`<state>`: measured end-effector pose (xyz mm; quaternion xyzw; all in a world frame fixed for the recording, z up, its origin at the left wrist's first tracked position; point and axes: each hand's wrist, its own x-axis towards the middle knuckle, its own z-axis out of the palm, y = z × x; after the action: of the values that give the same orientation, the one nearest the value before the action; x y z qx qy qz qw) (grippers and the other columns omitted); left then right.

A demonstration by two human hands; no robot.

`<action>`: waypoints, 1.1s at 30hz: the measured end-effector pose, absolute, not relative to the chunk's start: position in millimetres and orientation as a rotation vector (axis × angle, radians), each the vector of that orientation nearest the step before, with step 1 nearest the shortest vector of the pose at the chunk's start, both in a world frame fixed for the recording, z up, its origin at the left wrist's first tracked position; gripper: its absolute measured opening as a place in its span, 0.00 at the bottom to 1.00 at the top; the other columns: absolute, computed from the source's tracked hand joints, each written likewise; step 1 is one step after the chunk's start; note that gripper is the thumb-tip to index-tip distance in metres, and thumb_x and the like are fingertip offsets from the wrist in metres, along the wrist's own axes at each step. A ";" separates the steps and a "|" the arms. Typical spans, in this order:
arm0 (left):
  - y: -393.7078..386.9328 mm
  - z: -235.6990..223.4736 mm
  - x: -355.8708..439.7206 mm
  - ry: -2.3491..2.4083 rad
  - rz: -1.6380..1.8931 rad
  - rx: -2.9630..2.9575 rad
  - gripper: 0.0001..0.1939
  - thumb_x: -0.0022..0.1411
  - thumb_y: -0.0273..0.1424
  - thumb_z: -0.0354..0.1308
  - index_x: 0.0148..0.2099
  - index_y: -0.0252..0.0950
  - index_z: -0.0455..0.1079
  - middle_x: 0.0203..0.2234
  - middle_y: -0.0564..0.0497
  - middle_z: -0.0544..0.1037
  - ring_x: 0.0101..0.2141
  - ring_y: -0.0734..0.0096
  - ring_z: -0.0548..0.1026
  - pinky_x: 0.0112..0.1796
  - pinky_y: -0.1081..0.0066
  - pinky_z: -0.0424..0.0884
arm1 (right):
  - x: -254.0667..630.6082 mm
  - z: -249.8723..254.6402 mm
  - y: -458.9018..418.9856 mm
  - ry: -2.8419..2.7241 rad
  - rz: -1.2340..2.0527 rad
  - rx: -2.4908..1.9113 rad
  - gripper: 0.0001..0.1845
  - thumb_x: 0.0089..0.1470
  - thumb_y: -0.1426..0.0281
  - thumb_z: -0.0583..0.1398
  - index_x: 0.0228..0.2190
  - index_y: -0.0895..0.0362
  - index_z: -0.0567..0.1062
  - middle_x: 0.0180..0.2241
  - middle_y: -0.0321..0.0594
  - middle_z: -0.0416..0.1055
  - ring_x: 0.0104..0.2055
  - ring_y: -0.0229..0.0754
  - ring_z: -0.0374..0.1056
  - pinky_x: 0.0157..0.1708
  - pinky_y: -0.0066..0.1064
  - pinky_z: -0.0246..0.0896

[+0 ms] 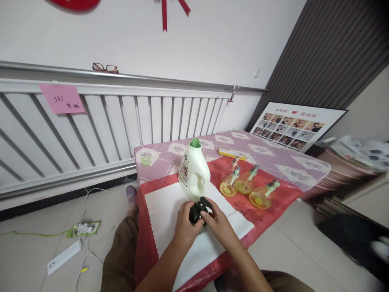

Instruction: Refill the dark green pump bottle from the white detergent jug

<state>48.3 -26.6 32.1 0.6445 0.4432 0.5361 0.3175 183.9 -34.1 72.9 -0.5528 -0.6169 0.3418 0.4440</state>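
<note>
My left hand [184, 224] is wrapped round a small dark bottle [193, 214] above the white cloth. The fingers of my right hand [219, 221] close on its black pump-like top [204, 202]; whether the top is fully seated I cannot tell. Most of the bottle is hidden by my hands. Just beyond them stands a large pale detergent jug [191, 172], upright, with a green piece [195, 142] in its mouth. To the right, several clear bottles of yellow liquid, such as the nearest bottle [261, 198], rest on the red cloth.
A white cloth [165, 211] lies over the red cloth [282, 194] on the table. A yellow-edged box [231, 154] and a pale green cap [146, 160] sit farther back. The radiator [158, 117] runs behind. On the left floor are cables and a white power strip [64, 257].
</note>
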 end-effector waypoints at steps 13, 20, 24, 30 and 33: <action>-27.1 32.7 48.8 1.190 1.407 1.704 0.23 0.51 0.26 0.57 0.51 0.37 0.62 0.46 0.46 0.70 0.48 0.61 0.69 0.52 0.60 0.65 | 172.9 90.7 -31.1 -1.632 0.673 -1.417 0.14 0.51 0.66 0.58 0.41 0.55 0.73 0.39 0.41 0.73 0.44 0.47 0.70 0.48 0.42 0.65; -26.4 30.0 48.8 1.188 1.386 1.711 0.23 0.52 0.26 0.57 0.52 0.38 0.62 0.47 0.45 0.70 0.50 0.60 0.68 0.53 0.59 0.63 | 166.9 87.9 -30.1 -1.579 0.614 -1.510 0.13 0.47 0.66 0.60 0.37 0.56 0.70 0.37 0.42 0.73 0.42 0.49 0.69 0.45 0.44 0.64; -26.0 31.2 48.3 1.183 1.386 1.692 0.22 0.52 0.26 0.56 0.51 0.37 0.63 0.47 0.45 0.70 0.50 0.61 0.68 0.53 0.59 0.63 | 166.9 84.3 -30.9 -1.605 0.612 -1.486 0.20 0.47 0.67 0.60 0.44 0.56 0.69 0.42 0.44 0.72 0.46 0.49 0.68 0.49 0.43 0.63; -26.6 34.6 40.1 1.141 1.284 1.659 0.27 0.51 0.28 0.59 0.55 0.36 0.61 0.51 0.44 0.70 0.52 0.60 0.68 0.54 0.60 0.63 | 168.9 79.3 -34.7 -1.654 0.614 -1.430 0.16 0.50 0.66 0.57 0.41 0.55 0.73 0.42 0.44 0.72 0.47 0.49 0.68 0.51 0.42 0.61; -24.4 34.1 28.9 1.128 1.142 1.581 0.37 0.47 0.27 0.62 0.60 0.37 0.57 0.56 0.43 0.67 0.55 0.60 0.66 0.55 0.62 0.62 | 168.8 78.8 -35.8 -1.643 0.618 -1.432 0.17 0.51 0.65 0.57 0.43 0.56 0.72 0.43 0.45 0.72 0.47 0.49 0.68 0.51 0.44 0.61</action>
<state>28.9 -24.4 34.1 0.6337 0.4520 0.4576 0.4298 168.8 -35.8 78.8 -0.5726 -0.6567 0.2468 0.4242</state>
